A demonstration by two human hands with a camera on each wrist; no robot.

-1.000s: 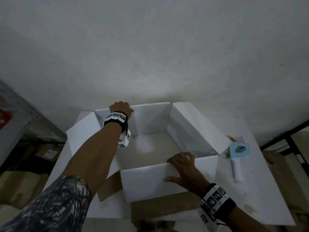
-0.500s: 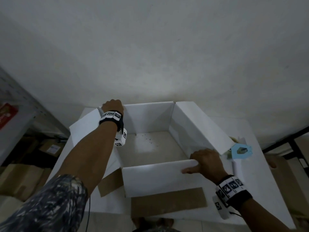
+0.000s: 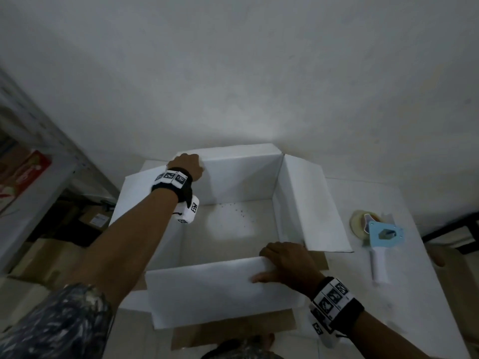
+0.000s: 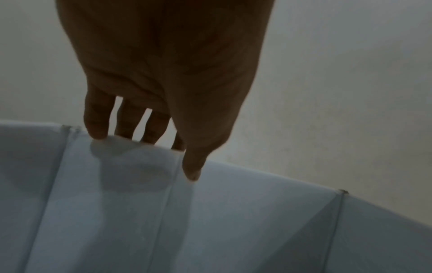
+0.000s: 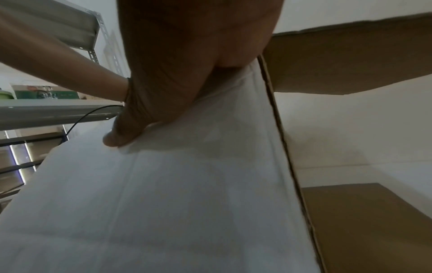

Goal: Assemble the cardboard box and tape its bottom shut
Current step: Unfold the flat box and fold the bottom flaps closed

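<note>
A large white cardboard box stands open on the white table, its flaps spread outward. My left hand grips the far wall's top edge near the far left corner; in the left wrist view the fingers go behind the wall and the thumb lies on the inside. My right hand grips the near wall at its right end, fingers over the top edge, thumb pressed on the white panel. A tape dispenser with a blue plate lies right of the box.
A grey metal shelf with packages stands at the left, cardboard boxes on the floor below it. A white wall rises right behind the table. Brown outer flaps stick out at the near table edge.
The box has squared up further and its far wall has shifted right and away. My right hand slid right along the near wall to its corner. My left hand stays on the far edge.
</note>
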